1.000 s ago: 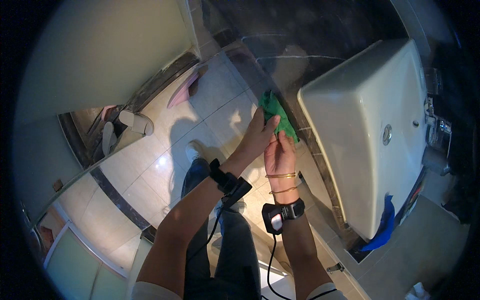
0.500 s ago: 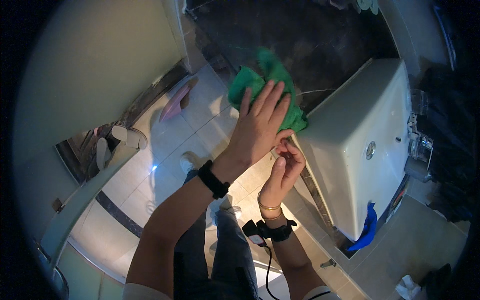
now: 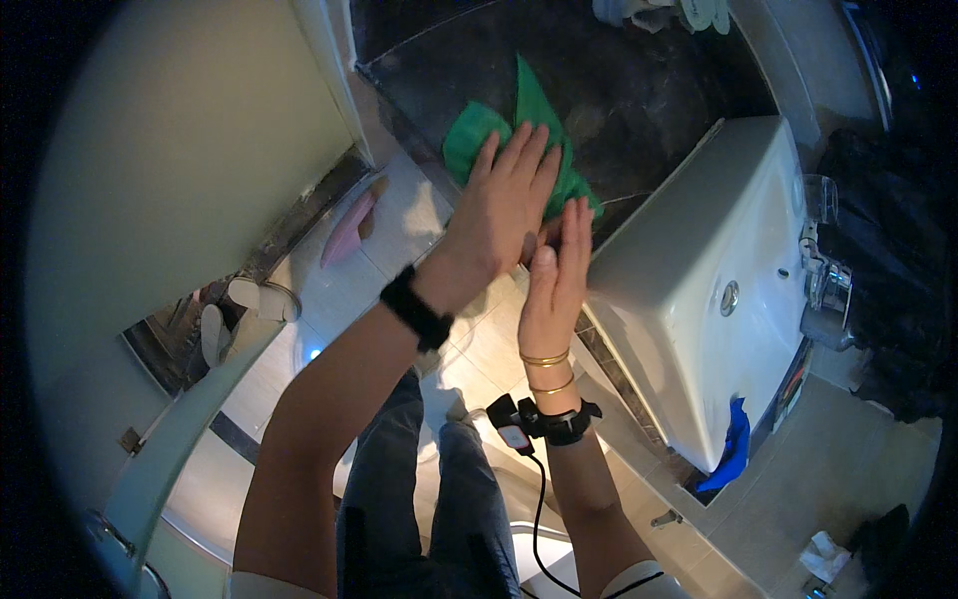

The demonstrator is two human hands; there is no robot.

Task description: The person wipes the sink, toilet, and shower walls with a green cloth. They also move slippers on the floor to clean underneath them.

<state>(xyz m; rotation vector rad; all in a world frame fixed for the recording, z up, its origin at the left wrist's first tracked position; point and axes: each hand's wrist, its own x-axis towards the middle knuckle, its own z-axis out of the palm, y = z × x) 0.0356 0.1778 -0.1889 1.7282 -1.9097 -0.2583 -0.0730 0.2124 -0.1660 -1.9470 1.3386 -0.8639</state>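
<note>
A crumpled green cloth [image 3: 571, 180] lies on the dark marble-like countertop [image 3: 639, 90], with one corner sticking up on its far side. My left hand [image 3: 499, 205] rests flat on the cloth, its fingers stretched out and a little apart. Close beside it, my right hand [image 3: 555, 290] has straight fingers that reach the cloth's near edge; whether they press on it I cannot tell. The right hand appears to hold nothing. A white washbasin [image 3: 689, 290] stands just right of both hands.
A chrome faucet [image 3: 823, 275] sits on the basin's right side, and a blue cloth [image 3: 736, 449] hangs over its near corner. Light gloves [image 3: 704, 12] lie at the counter's far end. Pink slippers [image 3: 349, 230] are on the tiled floor, left. A cable [image 3: 539, 509] trails from my right wrist.
My right hand has moved away from me toward the cloth, and its curled fingers have straightened. My left hand has slid slightly farther out with the cloth, whose folds have shifted.
</note>
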